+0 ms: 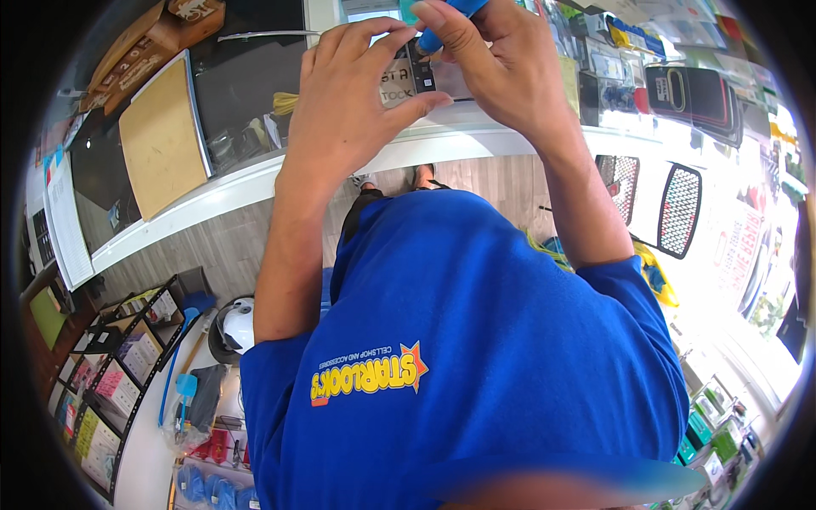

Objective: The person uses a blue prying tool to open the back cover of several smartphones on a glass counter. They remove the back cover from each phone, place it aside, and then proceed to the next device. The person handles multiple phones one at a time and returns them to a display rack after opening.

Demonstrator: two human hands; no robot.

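Observation:
At the counter's near edge, my left hand [344,98] is curled with thumb and fingers around a narrow dark electronic part [422,70] that bears a small white label. Its exact kind is unclear. My right hand [514,72] grips a blue rounded tool [444,24], thumb along its side. The tool's lower end meets the upper part of the dark piece, or lies just above it; which one I cannot tell. The tool's far end goes out of the picture at the top.
On the white-edged glass counter [204,189] lie a tan pad [161,140], a yellow cable bundle [286,103] and a wooden box [140,59]. Dark phone cases [693,98] are at the right. A white helmet [238,323] and a compartment shelf [119,382] stand at the lower left.

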